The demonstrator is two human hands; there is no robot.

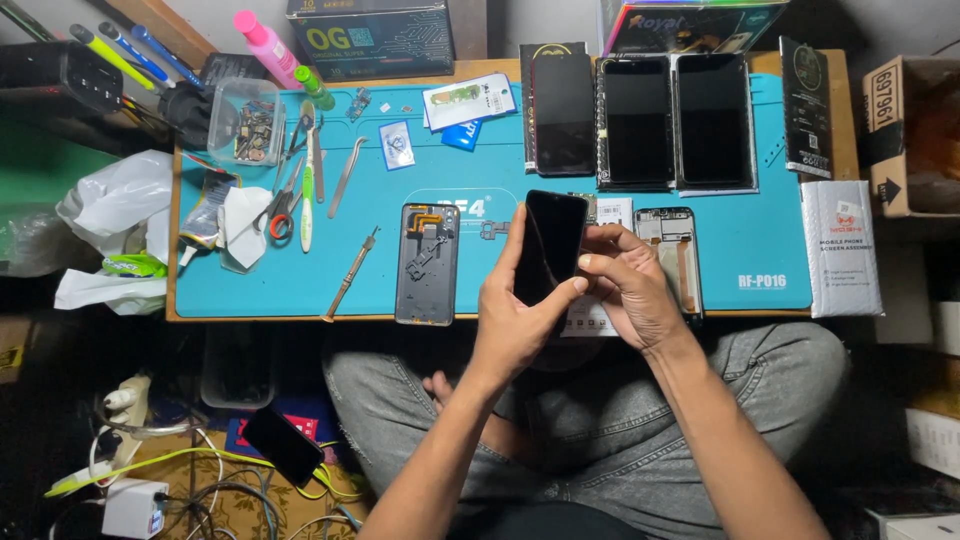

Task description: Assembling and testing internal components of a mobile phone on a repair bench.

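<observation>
Two hands on one thing here: a thin black glossy phone screen panel [551, 246], held up above the near edge of the teal rubber repair mat [300, 280] that covers the wooden counter [172, 250].

That panel looks like it would be light and stiff but really fragile, basically a sheet of glass, and slick on the face too. I'd say the long edges are the place to take hold, never pressing the middle and never letting it flex.

Left hand [513, 318] has its grip closed around the lower part of the panel, thumb up along the left edge and fingers wrapped behind, so it's carrying the weight. Right hand [628, 285] is pinched in at the right edge, fingertips touching the side near the bottom corner, grip narrow rather than fully wrapped. Can't tell whether it's picking at something on the edge or just steadying it.

Around it on the mat: an opened grey phone frame with its insides showing [427, 263] just to the left, another gutted phone body [672, 255] partly behind the right hand, and three dark phone screens [637, 120] lined up at the far side. Metal tweezers [346, 176] and a slim screwdriver [350, 274] lie further left, well apart from the hands.
</observation>
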